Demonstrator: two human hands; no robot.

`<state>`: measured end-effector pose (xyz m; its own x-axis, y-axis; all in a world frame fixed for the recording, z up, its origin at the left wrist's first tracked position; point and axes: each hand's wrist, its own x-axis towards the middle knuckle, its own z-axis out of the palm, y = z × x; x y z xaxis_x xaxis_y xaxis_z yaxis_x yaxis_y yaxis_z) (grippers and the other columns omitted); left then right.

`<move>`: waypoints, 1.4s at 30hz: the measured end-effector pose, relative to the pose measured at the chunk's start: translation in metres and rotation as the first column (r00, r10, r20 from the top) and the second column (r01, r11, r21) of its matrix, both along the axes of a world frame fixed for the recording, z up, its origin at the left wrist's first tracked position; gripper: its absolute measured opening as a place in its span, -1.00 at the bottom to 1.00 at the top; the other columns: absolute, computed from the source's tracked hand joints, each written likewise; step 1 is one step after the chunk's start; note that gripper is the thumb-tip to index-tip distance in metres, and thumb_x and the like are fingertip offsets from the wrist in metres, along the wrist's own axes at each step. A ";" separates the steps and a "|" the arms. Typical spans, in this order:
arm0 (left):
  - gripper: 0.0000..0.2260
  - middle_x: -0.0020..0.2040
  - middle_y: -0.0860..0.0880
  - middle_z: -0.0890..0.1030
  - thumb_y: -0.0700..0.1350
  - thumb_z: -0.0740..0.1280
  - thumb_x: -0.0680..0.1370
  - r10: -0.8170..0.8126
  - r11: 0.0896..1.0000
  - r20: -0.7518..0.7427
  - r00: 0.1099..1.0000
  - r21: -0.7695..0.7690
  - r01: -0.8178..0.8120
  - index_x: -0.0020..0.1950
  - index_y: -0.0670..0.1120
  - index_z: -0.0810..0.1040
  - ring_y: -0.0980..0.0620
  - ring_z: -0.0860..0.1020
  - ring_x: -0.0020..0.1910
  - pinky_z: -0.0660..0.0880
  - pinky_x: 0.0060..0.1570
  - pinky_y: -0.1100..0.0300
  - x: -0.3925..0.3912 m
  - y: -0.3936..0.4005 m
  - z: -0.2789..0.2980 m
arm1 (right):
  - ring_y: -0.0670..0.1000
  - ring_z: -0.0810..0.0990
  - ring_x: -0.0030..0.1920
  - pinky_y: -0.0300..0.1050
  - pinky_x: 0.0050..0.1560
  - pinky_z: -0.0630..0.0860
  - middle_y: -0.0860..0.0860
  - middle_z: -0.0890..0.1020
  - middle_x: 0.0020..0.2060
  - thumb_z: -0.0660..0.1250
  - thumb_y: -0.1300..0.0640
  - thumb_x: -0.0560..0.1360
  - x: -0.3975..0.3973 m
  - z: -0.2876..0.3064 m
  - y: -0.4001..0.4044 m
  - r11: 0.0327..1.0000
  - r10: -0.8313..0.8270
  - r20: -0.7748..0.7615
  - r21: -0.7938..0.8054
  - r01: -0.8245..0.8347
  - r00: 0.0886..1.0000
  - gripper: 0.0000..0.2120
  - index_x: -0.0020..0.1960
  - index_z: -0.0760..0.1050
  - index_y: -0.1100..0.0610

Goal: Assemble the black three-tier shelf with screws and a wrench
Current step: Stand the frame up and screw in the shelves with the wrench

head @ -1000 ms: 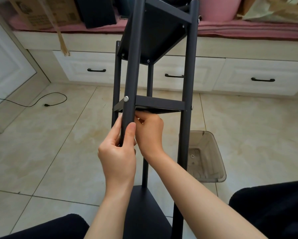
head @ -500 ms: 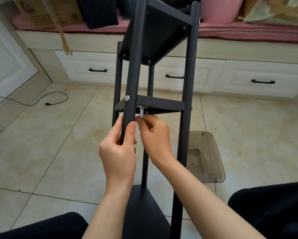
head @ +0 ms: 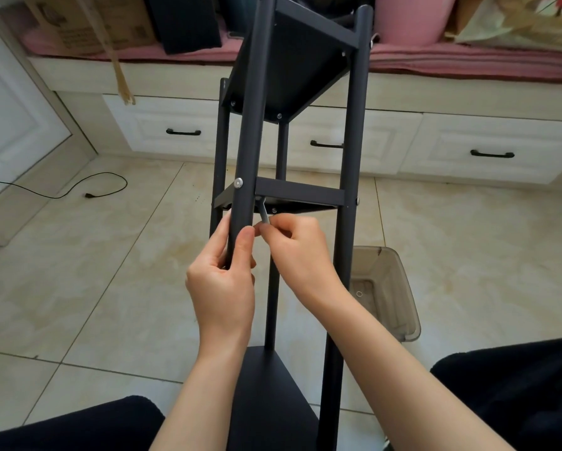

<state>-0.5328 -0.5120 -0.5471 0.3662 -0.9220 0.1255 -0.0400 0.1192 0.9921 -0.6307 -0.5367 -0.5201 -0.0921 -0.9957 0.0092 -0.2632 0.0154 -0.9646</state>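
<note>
Black shelf (head: 297, 193), stiff metal, best held by its post.
Left hand (head: 222, 281) grips the post; right hand (head: 300, 252) pinches the wrench (head: 263, 211) just under the middle tier.

Nothing really readable here tbh. The cardboard box (head: 87, 24) up on the pink ledge at the top left has some dark printed lines and what looks like a small square code on its side, but it's way too blurry to make out any word or number. No other labels showing.
</note>
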 end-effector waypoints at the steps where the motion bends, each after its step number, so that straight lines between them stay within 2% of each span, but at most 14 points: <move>1: -0.61 -0.41 0.10 0.53 0.03 0.38 0.60 -0.002 1.000 -0.002 1.000 0.000 0.002 0.42 0.05 0.54 0.08 0.42 -0.41 0.41 -0.37 0.10 0.000 0.000 0.000 | -0.20 0.41 -0.44 -0.31 -0.31 0.34 -0.17 0.44 -0.55 0.24 0.14 0.62 0.000 0.001 0.000 1.000 -0.004 -0.003 -0.001 0.004 1.000 -0.77 -0.04 0.67 0.12; 5: -0.61 -0.35 0.16 0.57 0.04 0.38 0.59 -0.008 1.000 -0.002 1.000 -0.005 0.008 0.42 0.04 0.55 0.12 0.44 -0.38 0.41 -0.36 0.13 0.000 -0.001 -0.001 | -0.18 0.43 -0.38 -0.31 -0.28 0.35 -0.15 0.48 -0.47 0.24 0.15 0.62 0.001 0.002 -0.001 1.000 -0.018 -0.001 -0.001 0.018 1.000 -0.78 -0.03 0.67 0.14; 9: -0.65 -0.39 0.12 0.53 0.01 0.38 0.61 -0.003 1.000 -0.005 1.000 -0.004 0.003 0.40 0.06 0.56 0.10 0.42 -0.39 0.40 -0.38 0.08 0.000 -0.002 -0.001 | -0.16 0.42 -0.43 -0.34 -0.38 0.36 0.01 0.55 -0.42 0.25 0.16 0.61 0.002 0.002 -0.005 1.000 -0.018 -0.034 -0.010 0.018 0.999 -0.79 -0.05 0.66 0.11; 12: -0.69 -0.39 0.13 0.54 0.00 0.38 0.61 0.001 1.000 -0.002 1.000 -0.009 -0.001 0.36 0.14 0.55 0.11 0.42 -0.39 0.40 -0.38 0.10 0.000 -0.002 0.000 | -0.23 0.42 -0.48 -0.44 -0.44 0.30 -0.12 0.48 -0.52 0.25 0.18 0.60 0.001 0.001 -0.007 0.999 -0.027 -0.054 -0.027 0.026 0.998 -0.79 -0.06 0.66 0.13; 15: -0.73 -0.41 0.12 0.53 0.01 0.38 0.60 -0.001 1.000 -0.002 1.000 -0.013 0.001 0.25 0.31 0.51 0.09 0.41 -0.40 0.39 -0.38 0.09 0.000 -0.002 0.002 | -0.28 0.41 -0.49 -0.47 -0.45 0.27 -0.15 0.45 -0.52 0.25 0.19 0.60 0.000 0.000 -0.009 0.999 -0.033 -0.074 -0.037 0.030 0.997 -0.79 -0.04 0.67 0.15; 17: -0.74 -0.41 0.11 0.52 0.01 0.38 0.60 0.000 1.000 -0.010 1.000 -0.014 0.000 0.21 0.33 0.51 0.08 0.40 -0.41 0.39 -0.39 0.08 0.000 -0.002 0.003 | -0.23 0.45 -0.44 -0.44 -0.42 0.29 -0.12 0.49 -0.47 0.25 0.19 0.60 0.000 0.001 -0.009 0.999 -0.021 -0.092 -0.032 0.019 0.995 -0.79 -0.04 0.66 0.15; 20: -0.74 -0.41 0.10 0.51 0.02 0.38 0.60 0.001 1.000 -0.009 1.000 -0.015 -0.001 0.23 0.33 0.51 0.06 0.39 -0.41 0.39 -0.39 0.09 0.000 -0.001 0.003 | -0.13 0.50 -0.34 -0.27 -0.31 0.40 -0.06 0.56 -0.39 0.24 0.18 0.60 -0.001 0.002 -0.009 1.000 -0.017 -0.108 -0.023 0.014 0.994 -0.79 -0.04 0.66 0.14; 23: -0.74 -0.41 0.10 0.51 0.03 0.38 0.60 -0.001 1.000 -0.005 1.000 -0.020 0.000 0.24 0.31 0.51 0.07 0.40 -0.40 0.39 -0.39 0.09 0.000 -0.001 0.003 | -0.14 0.47 -0.35 -0.29 -0.31 0.35 -0.12 0.53 -0.41 0.24 0.18 0.60 -0.001 0.002 -0.011 0.999 -0.032 -0.105 -0.035 0.028 0.994 -0.79 -0.02 0.66 0.15; 26: -0.67 -0.39 0.12 0.53 0.03 0.38 0.59 0.002 1.000 0.000 1.000 -0.019 -0.002 0.36 0.18 0.51 0.07 0.42 -0.39 0.40 -0.37 0.09 -0.001 -0.001 0.001 | -0.13 0.51 -0.33 -0.28 -0.30 0.40 -0.07 0.57 -0.38 0.25 0.16 0.61 0.000 0.002 -0.013 0.999 -0.032 -0.107 -0.044 0.027 0.994 -0.79 -0.01 0.66 0.14; 29: -0.64 -0.38 0.14 0.55 0.03 0.38 0.59 -0.002 1.000 0.004 1.000 -0.022 0.002 0.39 0.11 0.53 0.06 0.43 -0.37 0.41 -0.35 0.07 -0.001 -0.001 0.001 | -0.11 0.48 -0.39 -0.28 -0.34 0.42 -0.03 0.57 -0.42 0.28 0.15 0.60 0.002 0.003 -0.013 0.998 -0.033 -0.078 -0.055 0.028 0.996 -0.80 -0.05 0.68 0.15; 31: -0.62 -0.37 0.14 0.55 0.05 0.38 0.59 -0.006 1.000 0.006 1.000 -0.026 0.006 0.41 0.07 0.54 0.07 0.44 -0.36 0.42 -0.34 0.06 -0.001 -0.001 0.000 | 0.00 0.57 -0.31 -0.10 -0.21 0.56 0.07 0.63 -0.36 0.30 0.15 0.60 0.004 0.003 -0.014 0.996 -0.038 -0.063 -0.079 0.033 0.997 -0.78 -0.11 0.68 0.19; 33: -0.59 -0.37 0.14 0.56 0.07 0.38 0.58 -0.012 1.000 0.011 1.000 -0.026 0.012 0.43 0.04 0.53 0.09 0.45 -0.37 0.42 -0.33 0.07 0.000 0.000 -0.001 | 0.12 0.62 -0.20 0.09 -0.07 0.58 0.12 0.67 -0.30 0.32 0.14 0.59 0.006 -0.001 -0.013 0.993 -0.054 -0.071 -0.106 0.047 0.996 -0.77 -0.13 0.68 0.21; 38: -0.60 -0.40 0.12 0.52 0.04 0.38 0.59 -0.018 0.999 0.006 1.000 -0.027 0.018 0.42 0.04 0.54 0.09 0.41 -0.40 0.40 -0.37 0.08 0.001 -0.001 -0.001 | 0.00 0.65 -0.12 0.05 0.00 0.59 0.01 0.71 -0.20 0.35 0.15 0.58 0.013 -0.012 -0.016 0.980 -0.114 -0.073 -0.172 0.100 0.991 -0.82 -0.05 0.71 0.17; 42: -0.63 -0.42 0.10 0.50 0.04 0.38 0.59 -0.015 0.999 -0.013 1.000 -0.030 0.015 0.40 0.08 0.54 0.09 0.38 -0.43 0.38 -0.39 0.10 0.001 -0.002 -0.002 | 0.00 0.61 -0.18 0.06 -0.06 0.55 0.03 0.70 -0.23 0.36 0.17 0.58 0.023 -0.024 -0.023 0.952 -0.177 -0.049 -0.262 0.158 0.983 -0.82 -0.10 0.69 0.22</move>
<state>-0.5320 -0.5140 -0.5490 0.3544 -0.9232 0.1486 -0.0248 0.1495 0.9884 -0.6082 -0.5593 -0.5441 -0.2475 -0.9293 0.2740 -0.3458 -0.1794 -0.9210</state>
